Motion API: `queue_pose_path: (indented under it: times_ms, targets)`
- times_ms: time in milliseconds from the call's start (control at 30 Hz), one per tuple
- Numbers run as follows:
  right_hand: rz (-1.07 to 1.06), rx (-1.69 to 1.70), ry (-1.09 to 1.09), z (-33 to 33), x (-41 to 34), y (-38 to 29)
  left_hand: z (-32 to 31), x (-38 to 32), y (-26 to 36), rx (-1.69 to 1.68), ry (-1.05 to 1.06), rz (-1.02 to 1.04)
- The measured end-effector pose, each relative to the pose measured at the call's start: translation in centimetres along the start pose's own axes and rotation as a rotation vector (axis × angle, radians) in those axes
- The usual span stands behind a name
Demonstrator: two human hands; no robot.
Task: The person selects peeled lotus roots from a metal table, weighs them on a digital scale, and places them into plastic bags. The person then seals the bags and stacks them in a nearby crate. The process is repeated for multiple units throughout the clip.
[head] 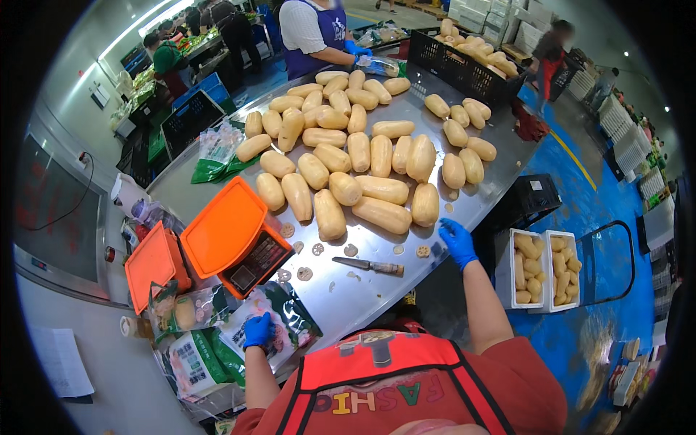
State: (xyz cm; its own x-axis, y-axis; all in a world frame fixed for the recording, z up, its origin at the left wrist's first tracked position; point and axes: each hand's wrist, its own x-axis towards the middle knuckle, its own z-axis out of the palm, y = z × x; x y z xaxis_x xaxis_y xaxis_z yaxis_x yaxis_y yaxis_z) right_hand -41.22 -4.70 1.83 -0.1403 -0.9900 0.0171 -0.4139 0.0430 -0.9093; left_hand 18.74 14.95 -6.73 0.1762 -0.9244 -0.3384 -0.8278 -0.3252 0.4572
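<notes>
My left hand [259,330], in a blue glove, rests on a printed plastic bag [283,321] at the table's lower left corner. Its fingers look curled, but whether they pinch the film is unclear. Beside the table's right edge, my gloved right hand [458,242] is empty, its fingers spread near a peeled lotus root section [425,204]. Many more lotus root sections [331,215] cover the metal table [348,304]. A knife [368,265] with a worn handle lies between my hands, among cut lotus slices [317,249].
An orange-topped weighing scale [223,225] stands left, beside a second orange scale [151,266]. Green-and-white bags [217,149] lie beyond. Opposite, a co-worker [312,38] handles a bagged root [380,66]. A black crate [462,65] of roots stands far right; foam boxes [526,266] sit below the right edge.
</notes>
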Motion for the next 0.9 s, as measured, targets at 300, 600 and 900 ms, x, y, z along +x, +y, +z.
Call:
queue_pose_path:
  times_ms: [300,600,900]
  targets:
    - [-0.015,-0.246,0.235,-13.8,17.4,9.1,0.9,-2.3,5.9,0.102,0.400,-0.420]
    - [-0.102,-0.384,0.226,-16.9,38.0,10.2,4.0,-3.6,10.2,-0.227,0.636,-0.766]
    - [0.533,0.171,0.074,-12.1,53.0,16.5,3.8,-4.7,16.6,-0.350,0.762,-0.745]
